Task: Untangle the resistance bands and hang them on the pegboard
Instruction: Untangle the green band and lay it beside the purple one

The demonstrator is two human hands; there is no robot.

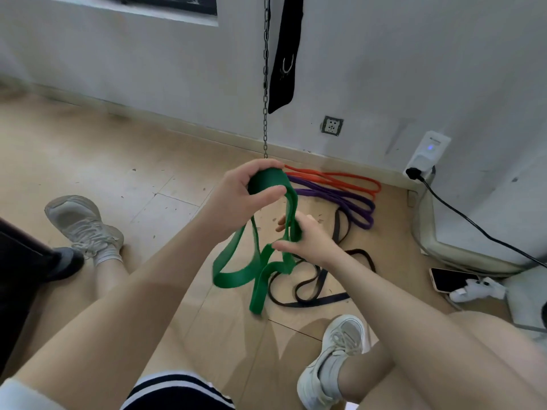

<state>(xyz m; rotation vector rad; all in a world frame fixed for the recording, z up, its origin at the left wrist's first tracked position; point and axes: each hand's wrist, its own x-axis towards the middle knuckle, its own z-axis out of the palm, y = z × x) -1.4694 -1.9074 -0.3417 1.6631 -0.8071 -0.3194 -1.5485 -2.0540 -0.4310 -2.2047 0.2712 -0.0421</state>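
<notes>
Green band (236, 275) is the one being worked on right now, held up off the floor between both hands. Going left to right: the left hand (247, 192) has its fingers and thumb curled round the top bend of the loop, so that end is bunched in the fist. From that grip the strap falls down and a bit to the right, where the right hand (307, 239) pinches a couple of strands together at about the middle. Below the right-hand grip it folds back on itself in a floppy crossing, and one tail hangs lowest, just under and left of that hand.

My read on handling: it's flat rubber, light and totally limp, so it won't hold any shape and will twist wherever you let it sag. Probably a bit grippy rather than slick, so strands drag on each other instead of sliding free. I'd keep the top bend where it is and walk the lower hand along one single strand, not two.

Past the right hand, on the floor, the black band (319, 287) lies closest, with the purple band (352, 207) and orange band (340, 180) beyond by the wall. A chain (265, 84) hangs right above the left-hand grip. No pegboard that I can see.
</notes>
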